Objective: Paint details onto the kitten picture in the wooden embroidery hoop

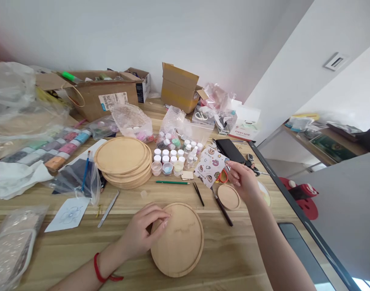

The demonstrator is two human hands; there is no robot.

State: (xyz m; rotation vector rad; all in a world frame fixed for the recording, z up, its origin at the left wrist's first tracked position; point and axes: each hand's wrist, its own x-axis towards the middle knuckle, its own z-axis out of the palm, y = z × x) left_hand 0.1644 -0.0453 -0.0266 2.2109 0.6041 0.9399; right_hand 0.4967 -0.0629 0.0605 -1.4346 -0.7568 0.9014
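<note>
My left hand [144, 230] rests on the left edge of a round wooden tray [180, 242] lying flat near the table's front, fingers curled and pinched together on its surface. My right hand [242, 180] is raised to the right and pinches a sticker sheet [211, 165] printed with cartoon faces. A small wooden disc [228, 197] lies just below that hand. A red cord sits round my left wrist.
A stack of wooden trays [122, 159], small white-capped jars [173, 155], a green pencil [172, 182], dark brushes [223, 208], tweezers [108, 209], a black phone [230, 150], cardboard boxes [100, 93], plastic bags and paint pots crowd the wooden table [82, 246]. Its right edge drops off.
</note>
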